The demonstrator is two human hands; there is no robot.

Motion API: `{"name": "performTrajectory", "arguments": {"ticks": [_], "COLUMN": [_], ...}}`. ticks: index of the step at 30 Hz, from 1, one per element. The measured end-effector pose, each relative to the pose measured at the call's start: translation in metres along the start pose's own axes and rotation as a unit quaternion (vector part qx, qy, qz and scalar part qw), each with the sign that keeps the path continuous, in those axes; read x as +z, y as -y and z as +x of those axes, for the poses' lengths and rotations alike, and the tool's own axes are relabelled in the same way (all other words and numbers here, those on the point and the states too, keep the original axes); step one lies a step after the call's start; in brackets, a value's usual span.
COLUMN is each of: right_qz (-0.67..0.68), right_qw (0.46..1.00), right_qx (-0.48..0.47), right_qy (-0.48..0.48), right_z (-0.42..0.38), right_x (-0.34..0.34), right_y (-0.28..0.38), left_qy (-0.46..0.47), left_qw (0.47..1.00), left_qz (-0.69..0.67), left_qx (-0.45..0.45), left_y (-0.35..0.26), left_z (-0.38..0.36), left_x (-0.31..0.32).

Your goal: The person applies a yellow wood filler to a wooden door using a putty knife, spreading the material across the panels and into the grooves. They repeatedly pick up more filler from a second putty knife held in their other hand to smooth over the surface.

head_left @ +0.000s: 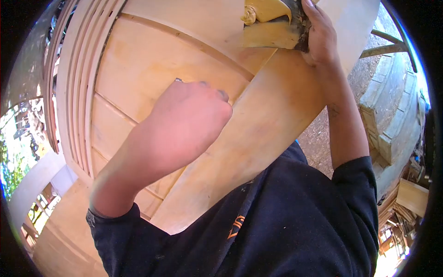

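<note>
My left hand (194,113) is closed in a fist over the pale wooden panelled door (258,134), the back of the hand towards the camera. A tiny dark and shiny edge shows beside its fingers; the rest of what it grips is hidden. At the top, my right hand (321,39) holds a dark-edged palette (272,40) by its right edge, thumb on the upper side. Yellow-brown paste (272,10) lies on the palette in a thick smear and a lump. Yellowish smears mark the door's recessed panels.
Grooved wooden pieces (78,74) run along the door's left side. Another wooden surface (64,231) is at the lower left. On the right are a grey, worn block-like structure (380,101), a dark curved frame (385,48), and stacked wood (406,203) lower down.
</note>
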State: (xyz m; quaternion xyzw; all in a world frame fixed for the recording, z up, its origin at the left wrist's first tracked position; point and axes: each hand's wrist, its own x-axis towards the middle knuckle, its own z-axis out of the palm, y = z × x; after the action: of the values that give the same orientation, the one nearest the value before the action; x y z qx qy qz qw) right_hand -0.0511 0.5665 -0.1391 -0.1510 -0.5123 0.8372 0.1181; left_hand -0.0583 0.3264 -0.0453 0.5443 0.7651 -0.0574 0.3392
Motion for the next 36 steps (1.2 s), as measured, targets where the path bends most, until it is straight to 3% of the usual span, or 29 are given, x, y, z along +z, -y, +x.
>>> {"name": "performTrajectory", "arguments": {"ticks": [5, 8, 11, 14, 17, 20, 21, 24, 26, 30, 36], "right_qz": [0.012, 0.002, -0.009, -0.002, 0.008, -0.014, -0.081, -0.015, -0.018, -0.012, -0.062], "right_qw": [1.000, 1.000, 1.000, 0.997, 0.997, 0.996, 0.984, 0.999, 0.997, 0.998, 0.989], "right_qx": [0.005, 0.006, -0.008, 0.003, 0.013, -0.004, -0.046, 0.026, 0.027, 0.024, 0.010], "right_qy": [0.005, 0.012, 0.012, -0.077, -0.074, -0.089, -0.150, -0.039, -0.065, -0.054, -0.137], "right_z": [-0.001, -0.001, -0.001, 0.010, 0.010, 0.014, 0.019, 0.015, 0.016, 0.013, 0.018], "right_x": [0.005, -0.001, 0.003, -0.030, -0.035, -0.040, -0.045, -0.046, -0.046, -0.035, -0.037], "right_y": [0.002, 0.000, 0.001, -0.011, -0.011, -0.013, -0.016, -0.011, -0.010, -0.008, -0.008], "left_qy": [0.028, -0.088, -0.088, -0.097, -0.124, -0.085, -0.090, -0.133, -0.198, -0.200, -0.224], "left_qw": [1.000, 0.995, 0.996, 0.994, 0.992, 0.996, 0.995, 0.990, 0.979, 0.979, 0.973], "left_qz": [0.006, -0.018, -0.026, -0.037, -0.031, -0.029, -0.027, -0.031, -0.039, -0.022, -0.043], "left_qx": [-0.002, 0.031, 0.020, 0.018, 0.005, -0.012, -0.023, -0.037, -0.027, -0.010, -0.020], "left_y": [-0.005, -0.002, -0.005, -0.007, -0.011, -0.013, -0.010, 0.001, 0.001, -0.005, -0.010], "left_z": [-0.018, -0.031, -0.045, -0.061, -0.076, -0.094, -0.096, -0.094, -0.083, -0.079, -0.113], "left_x": [0.009, 0.030, 0.042, 0.055, 0.072, 0.082, 0.081, 0.072, 0.071, 0.110, 0.149]}}
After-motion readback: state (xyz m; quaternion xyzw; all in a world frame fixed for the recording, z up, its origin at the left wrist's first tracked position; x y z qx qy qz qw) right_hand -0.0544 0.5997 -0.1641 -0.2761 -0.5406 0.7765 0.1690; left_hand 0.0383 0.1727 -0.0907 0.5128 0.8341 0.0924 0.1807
